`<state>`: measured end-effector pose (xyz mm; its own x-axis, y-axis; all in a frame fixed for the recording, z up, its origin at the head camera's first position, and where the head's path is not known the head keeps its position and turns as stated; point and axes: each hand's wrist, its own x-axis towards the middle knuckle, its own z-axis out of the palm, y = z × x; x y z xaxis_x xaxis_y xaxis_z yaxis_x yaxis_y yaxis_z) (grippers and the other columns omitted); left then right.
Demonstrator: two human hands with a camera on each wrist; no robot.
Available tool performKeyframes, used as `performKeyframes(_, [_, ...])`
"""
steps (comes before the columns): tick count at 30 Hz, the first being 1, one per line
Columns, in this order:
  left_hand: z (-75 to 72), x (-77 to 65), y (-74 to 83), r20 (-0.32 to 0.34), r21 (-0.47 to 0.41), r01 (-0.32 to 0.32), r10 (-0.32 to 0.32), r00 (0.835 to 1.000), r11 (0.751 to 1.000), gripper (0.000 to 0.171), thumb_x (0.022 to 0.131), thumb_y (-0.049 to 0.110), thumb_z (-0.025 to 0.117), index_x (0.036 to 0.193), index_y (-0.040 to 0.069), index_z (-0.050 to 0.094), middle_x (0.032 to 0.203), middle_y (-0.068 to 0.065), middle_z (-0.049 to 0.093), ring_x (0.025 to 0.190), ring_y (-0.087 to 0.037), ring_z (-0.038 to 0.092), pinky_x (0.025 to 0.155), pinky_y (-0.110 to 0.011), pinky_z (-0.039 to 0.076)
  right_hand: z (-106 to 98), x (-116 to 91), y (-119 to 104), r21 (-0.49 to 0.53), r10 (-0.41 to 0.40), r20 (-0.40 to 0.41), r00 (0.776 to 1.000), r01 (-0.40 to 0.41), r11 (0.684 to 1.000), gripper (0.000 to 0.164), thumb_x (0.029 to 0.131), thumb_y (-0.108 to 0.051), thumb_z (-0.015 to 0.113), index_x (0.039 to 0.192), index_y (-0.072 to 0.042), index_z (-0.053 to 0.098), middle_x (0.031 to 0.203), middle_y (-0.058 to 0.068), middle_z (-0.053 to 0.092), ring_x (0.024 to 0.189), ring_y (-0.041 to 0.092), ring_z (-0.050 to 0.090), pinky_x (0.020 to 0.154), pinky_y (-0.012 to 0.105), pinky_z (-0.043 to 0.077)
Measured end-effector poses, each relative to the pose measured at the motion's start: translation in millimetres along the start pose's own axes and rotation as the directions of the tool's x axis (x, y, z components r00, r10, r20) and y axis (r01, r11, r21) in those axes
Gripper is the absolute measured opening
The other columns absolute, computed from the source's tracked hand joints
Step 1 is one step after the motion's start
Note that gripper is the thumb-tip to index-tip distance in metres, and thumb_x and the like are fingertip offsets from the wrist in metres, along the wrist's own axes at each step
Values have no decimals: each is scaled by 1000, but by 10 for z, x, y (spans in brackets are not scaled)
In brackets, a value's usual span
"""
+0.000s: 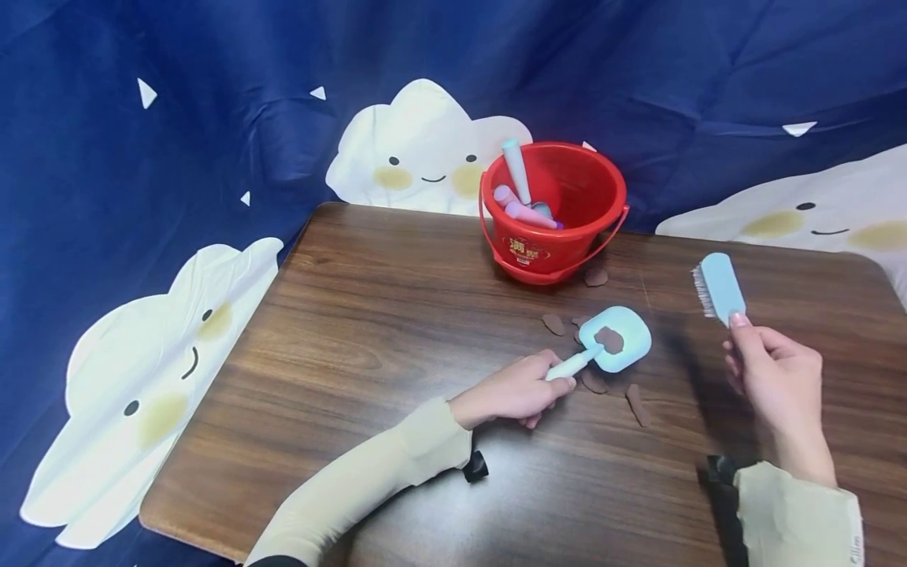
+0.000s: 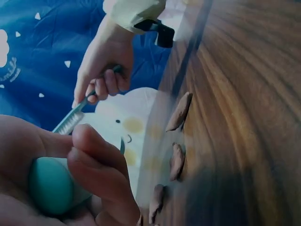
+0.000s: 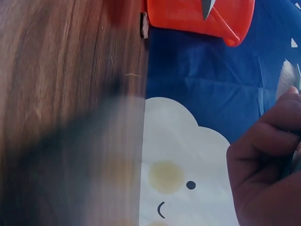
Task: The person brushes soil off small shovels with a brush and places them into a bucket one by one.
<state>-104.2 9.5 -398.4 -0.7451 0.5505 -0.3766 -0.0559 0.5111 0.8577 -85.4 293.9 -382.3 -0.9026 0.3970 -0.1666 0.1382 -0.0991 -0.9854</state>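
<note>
In the head view my left hand grips the handle of a small light-blue dustpan, with a brown piece lying in its pan. The rounded handle end shows in the left wrist view, inside the curled fingers. My right hand holds a light-blue brush by its handle, raised above the table to the right of the dustpan. Its white bristles appear at the right edge of the right wrist view. Several flat brown scraps lie on the table around the dustpan.
A red bucket stands at the table's back edge, holding pink and pale-blue handled items. One brown scrap lies at its base. The wooden table meets a blue cloth with smiling clouds behind and to the left.
</note>
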Motion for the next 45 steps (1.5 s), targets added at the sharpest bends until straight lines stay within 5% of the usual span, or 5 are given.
performKeyframes(3, [-13, -49, -33, 13, -171, 44, -43, 999, 984, 13, 98, 19, 52, 103, 10, 46, 63, -3, 51, 36, -13, 46, 34, -21, 37, 46, -3, 10, -27, -6, 31, 1000, 7, 1000, 28, 89, -27, 68, 67, -10, 68, 48, -3, 57, 40, 5, 49, 35, 19, 38])
performKeyframes(9, [-38, -109, -73, 93, -503, 128, -94, 991, 855, 15, 93, 6, 47, 99, 10, 34, 64, -2, 48, 34, -11, 47, 32, -20, 37, 151, -11, 36, -101, -30, 94, 995, 40, 994, 30, 91, -29, 66, 67, -10, 66, 49, -4, 56, 40, 5, 47, 34, 22, 34])
performKeyframes(20, [-1, -213, -120, 158, -670, 182, -102, 982, 720, 34, 92, 1, 49, 120, 0, 30, 72, -8, 54, 47, -22, 63, 43, -28, 54, 423, -58, 38, -386, -154, 194, 969, 220, 896, 36, 96, -34, 57, 68, -11, 63, 48, -8, 51, 39, 8, 43, 34, 26, 34])
performKeyframes(34, [-32, -280, -155, 146, -736, 149, -60, 987, 660, 21, 94, 0, 47, 108, 7, 33, 73, -8, 53, 53, -22, 66, 49, -29, 57, 882, -146, 121, -595, -87, 561, 823, 474, 649, 35, 94, -42, 58, 87, -9, 70, 59, 2, 51, 56, 15, 45, 48, 26, 36])
performKeyframes(45, [13, -308, -177, 24, -717, 88, -102, 994, 692, 22, 87, -4, 48, 101, 8, 35, 64, -4, 50, 42, -11, 56, 39, -23, 49, 1043, -99, 102, -615, -63, 627, 776, 544, 571, 37, 92, -45, 60, 85, -11, 72, 56, -1, 49, 56, 13, 45, 49, 24, 37])
